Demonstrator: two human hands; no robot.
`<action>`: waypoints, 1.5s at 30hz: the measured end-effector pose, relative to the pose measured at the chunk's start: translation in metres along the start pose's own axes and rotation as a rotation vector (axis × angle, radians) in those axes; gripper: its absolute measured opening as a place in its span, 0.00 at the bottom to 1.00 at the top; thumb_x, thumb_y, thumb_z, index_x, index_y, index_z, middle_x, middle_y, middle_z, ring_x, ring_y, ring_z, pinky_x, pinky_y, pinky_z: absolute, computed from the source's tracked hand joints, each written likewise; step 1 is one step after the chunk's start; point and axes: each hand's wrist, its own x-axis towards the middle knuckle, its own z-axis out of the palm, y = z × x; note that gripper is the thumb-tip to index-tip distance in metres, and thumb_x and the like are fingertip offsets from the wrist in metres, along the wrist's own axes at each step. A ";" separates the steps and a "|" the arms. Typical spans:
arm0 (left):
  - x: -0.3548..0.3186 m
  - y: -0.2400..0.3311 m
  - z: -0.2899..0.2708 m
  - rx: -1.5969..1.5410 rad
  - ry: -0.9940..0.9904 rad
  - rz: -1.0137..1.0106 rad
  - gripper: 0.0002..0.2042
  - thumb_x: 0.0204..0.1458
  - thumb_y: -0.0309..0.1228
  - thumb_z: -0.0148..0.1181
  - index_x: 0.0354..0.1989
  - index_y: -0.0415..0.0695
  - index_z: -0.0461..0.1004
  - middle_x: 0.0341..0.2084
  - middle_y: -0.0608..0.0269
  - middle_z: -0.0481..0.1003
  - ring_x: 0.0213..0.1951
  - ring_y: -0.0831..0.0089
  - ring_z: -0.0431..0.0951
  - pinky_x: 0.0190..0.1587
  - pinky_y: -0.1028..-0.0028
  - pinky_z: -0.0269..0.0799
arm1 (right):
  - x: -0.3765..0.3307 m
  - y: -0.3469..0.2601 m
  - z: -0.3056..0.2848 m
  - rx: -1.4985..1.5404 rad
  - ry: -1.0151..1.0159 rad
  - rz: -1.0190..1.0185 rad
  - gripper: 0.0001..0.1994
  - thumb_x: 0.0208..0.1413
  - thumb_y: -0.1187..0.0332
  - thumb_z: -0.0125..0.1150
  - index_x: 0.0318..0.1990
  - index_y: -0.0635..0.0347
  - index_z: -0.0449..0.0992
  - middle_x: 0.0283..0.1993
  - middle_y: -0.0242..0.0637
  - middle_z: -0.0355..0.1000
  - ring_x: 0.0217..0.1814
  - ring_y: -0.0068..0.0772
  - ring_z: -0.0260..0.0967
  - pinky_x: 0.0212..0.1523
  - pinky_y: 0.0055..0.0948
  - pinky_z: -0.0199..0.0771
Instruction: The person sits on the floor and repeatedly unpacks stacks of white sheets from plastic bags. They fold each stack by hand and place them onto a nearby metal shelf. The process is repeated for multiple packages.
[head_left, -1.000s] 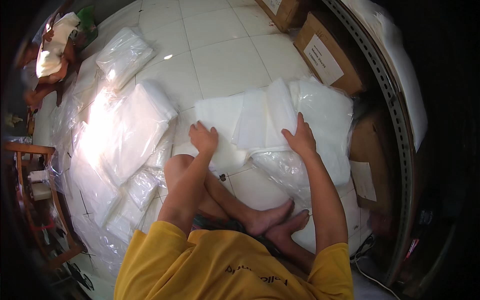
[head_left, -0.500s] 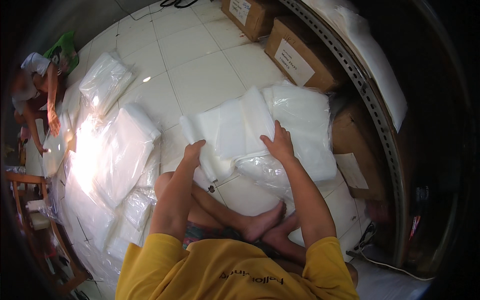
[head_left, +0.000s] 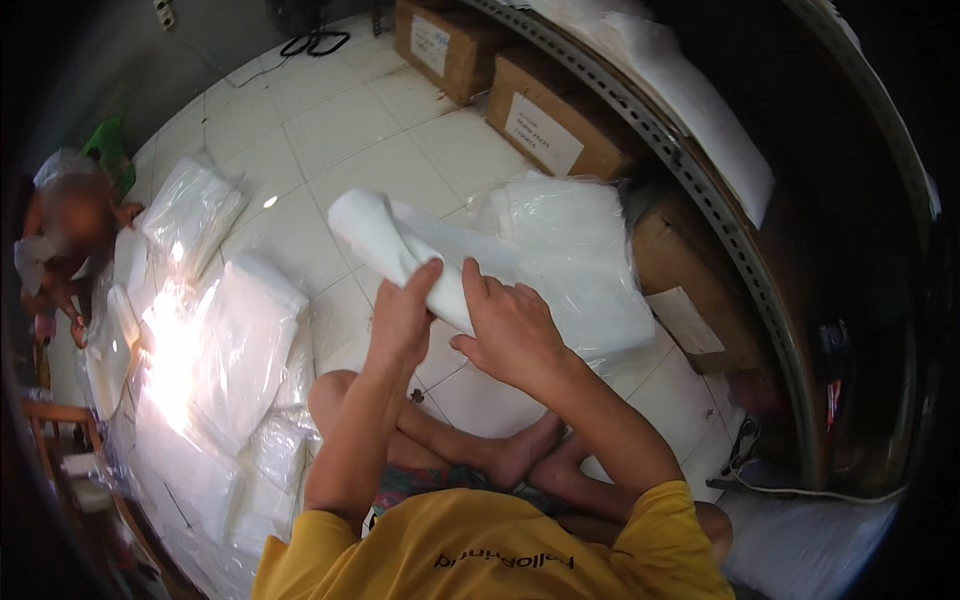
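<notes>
– Hands?
– Left hand (head_left: 403, 318) curled closed on the near end of the folded-over white sheet (head_left: 405, 240), thumb on top. Right hand (head_left: 515, 333) against its right side, fingers half spread; any pinch hard to make out.
– And the sheet?
– Held slanting over the tiled floor (head_left: 335, 315). Best to grip lightly, smooth creases outward, keep edges lined up.
– Farther off?
– Clear-wrapped bundle (head_left: 585, 265), then cardboard box (head_left: 608, 125). Worth avoiding snags on that plastic.

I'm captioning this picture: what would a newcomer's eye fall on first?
Probably the glare on the plastic-wrapped bundles at left. Then, centrally, the left hand gripping a curled white sheet, with the right hand at its near end. The yellow shirt stands out at the lower edge.
</notes>
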 end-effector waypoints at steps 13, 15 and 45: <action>-0.032 -0.007 0.016 -0.068 0.066 0.093 0.17 0.59 0.36 0.57 0.48 0.34 0.66 0.41 0.53 0.73 0.44 0.61 0.78 0.51 0.59 0.76 | -0.012 0.042 -0.023 -0.137 -0.022 0.010 0.11 0.48 0.77 0.59 0.41 0.63 0.72 0.34 0.49 0.76 0.38 0.54 0.76 0.38 0.46 0.77; -0.037 -0.006 0.030 -0.021 0.052 0.149 0.15 0.61 0.35 0.55 0.46 0.33 0.67 0.40 0.55 0.73 0.43 0.65 0.78 0.51 0.60 0.77 | -0.010 0.038 -0.029 -0.042 0.005 0.055 0.11 0.47 0.77 0.61 0.41 0.62 0.73 0.35 0.50 0.76 0.39 0.56 0.75 0.39 0.46 0.76; -0.095 -0.097 -0.116 -0.085 -0.165 -0.146 0.34 0.66 0.51 0.41 0.74 0.52 0.36 0.72 0.53 0.48 0.70 0.57 0.52 0.69 0.62 0.52 | 0.012 0.081 -0.077 -0.511 0.005 0.294 0.04 0.51 0.70 0.60 0.32 0.61 0.75 0.31 0.43 0.76 0.32 0.36 0.76 0.37 0.37 0.77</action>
